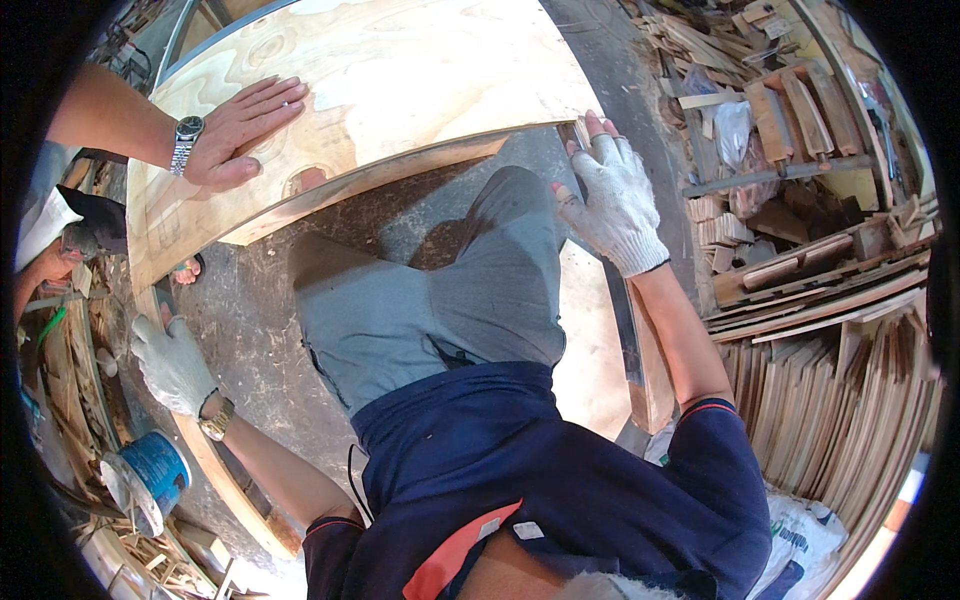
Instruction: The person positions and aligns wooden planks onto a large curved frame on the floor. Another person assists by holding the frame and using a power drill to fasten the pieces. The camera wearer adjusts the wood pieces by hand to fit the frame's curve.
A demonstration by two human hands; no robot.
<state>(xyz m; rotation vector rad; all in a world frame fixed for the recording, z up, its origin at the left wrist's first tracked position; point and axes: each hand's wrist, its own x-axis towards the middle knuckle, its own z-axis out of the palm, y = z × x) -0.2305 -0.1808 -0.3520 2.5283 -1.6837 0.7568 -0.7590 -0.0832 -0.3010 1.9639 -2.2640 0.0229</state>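
Nearby, another person's hand (235,132) atop plywood (430,80); bucket (157,474)

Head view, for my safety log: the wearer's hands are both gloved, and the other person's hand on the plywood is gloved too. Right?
Not quite: the head view shows the other person's hand on the plywood ungloved. The wearer's left hand and right hand are gloved, as you said.
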